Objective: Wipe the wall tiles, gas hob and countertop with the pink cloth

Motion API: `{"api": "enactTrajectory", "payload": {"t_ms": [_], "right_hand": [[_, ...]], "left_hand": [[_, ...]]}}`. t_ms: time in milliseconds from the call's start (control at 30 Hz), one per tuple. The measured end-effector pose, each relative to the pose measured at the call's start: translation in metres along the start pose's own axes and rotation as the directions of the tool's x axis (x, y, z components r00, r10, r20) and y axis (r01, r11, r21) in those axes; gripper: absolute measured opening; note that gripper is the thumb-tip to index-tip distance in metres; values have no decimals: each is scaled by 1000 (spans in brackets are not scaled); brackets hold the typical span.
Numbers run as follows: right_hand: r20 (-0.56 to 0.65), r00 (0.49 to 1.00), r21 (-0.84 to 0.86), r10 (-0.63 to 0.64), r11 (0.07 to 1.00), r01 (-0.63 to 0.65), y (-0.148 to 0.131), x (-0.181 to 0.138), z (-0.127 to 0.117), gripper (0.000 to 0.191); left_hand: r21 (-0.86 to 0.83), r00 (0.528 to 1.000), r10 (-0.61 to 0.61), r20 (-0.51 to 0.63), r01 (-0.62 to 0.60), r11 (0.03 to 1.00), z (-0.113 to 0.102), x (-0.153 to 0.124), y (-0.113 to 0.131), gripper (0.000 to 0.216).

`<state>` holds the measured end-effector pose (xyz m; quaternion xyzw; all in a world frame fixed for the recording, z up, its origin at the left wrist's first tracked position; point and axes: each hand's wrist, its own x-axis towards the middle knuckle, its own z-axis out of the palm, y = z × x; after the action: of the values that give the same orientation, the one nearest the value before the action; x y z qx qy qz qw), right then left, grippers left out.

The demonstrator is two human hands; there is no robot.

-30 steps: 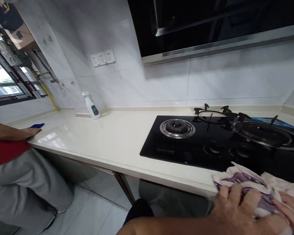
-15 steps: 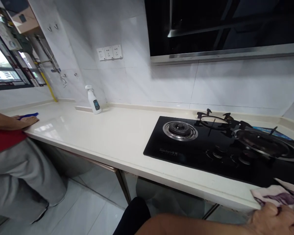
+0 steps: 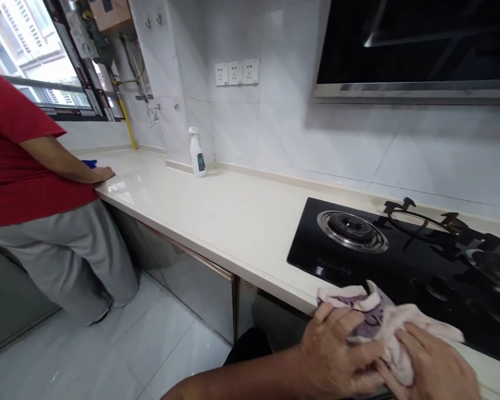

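A pink and purple cloth (image 3: pixel 373 316) is bunched over the counter's front edge, by the near side of the black gas stove (image 3: pixel 333 266). My left hand (image 3: pixel 337 347) is closed on its left side. On its right side, the fingers of my right hand (image 3: pixel 435 361) grip the same cloth. The left burner (image 3: pixel 352 229) of the stove shows its bare cap and metal ring. Behind it rests a black pan support (image 3: pixel 420 222), lying loose and off the burner.
A white spray bottle (image 3: pixel 197 153) stands against the wall on the cream counter (image 3: pixel 216 214). To the left, a person in a red shirt (image 3: pixel 29 150) leans a hand on the counter beside a blue cloth (image 3: pixel 90 164). A range hood (image 3: pixel 416 50) hangs above the stove.
My view has swung left, bringing more of the other person into sight. My left hand and the cloth have moved left along the counter edge, and my right hand has come into view.
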<state>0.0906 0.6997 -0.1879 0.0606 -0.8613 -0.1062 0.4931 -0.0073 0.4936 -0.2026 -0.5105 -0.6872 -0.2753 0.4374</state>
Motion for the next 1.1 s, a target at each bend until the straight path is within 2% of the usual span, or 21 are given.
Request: {"api": "enactTrajectory", "payload": {"t_ms": [67, 133, 267, 533, 667, 767, 933, 1000, 1100], "right_hand": [[-6, 992, 34, -123, 992, 123, -37, 32, 5, 38], [19, 982, 101, -186, 978, 184, -68, 63, 13, 37], [109, 957, 204, -268, 949, 242, -124, 116, 37, 35], [342, 876, 337, -340, 914, 224, -227, 207, 78, 29], [383, 855, 398, -351, 898, 190, -266, 239, 99, 29], [388, 845, 448, -367, 877, 174, -292, 260, 117, 32], [443, 819, 502, -364, 858, 110, -333, 294, 143, 39], [442, 822, 514, -358, 852, 95, -344, 301, 149, 42], [438, 827, 541, -353, 838, 71, -350, 302, 151, 45]], "left_hand": [[-29, 996, 17, -92, -20, 999, -14, -18, -30, 55], [-26, 984, 17, -178, -21, 999, -27, -34, -59, 54], [72, 975, -55, -214, 72, 995, -53, -62, -115, 35], [258, 938, -31, -346, 127, 958, -99, -107, -227, 26], [254, 918, -19, -396, 130, 959, -121, -123, -272, 27], [217, 903, -68, -425, 174, 961, -135, -136, -302, 27], [288, 892, -229, -389, 354, 890, -164, -157, -342, 41], [271, 886, -272, -375, 386, 882, -177, -161, -348, 42], [255, 888, -298, -351, 397, 882, -192, -160, -344, 35]]}}
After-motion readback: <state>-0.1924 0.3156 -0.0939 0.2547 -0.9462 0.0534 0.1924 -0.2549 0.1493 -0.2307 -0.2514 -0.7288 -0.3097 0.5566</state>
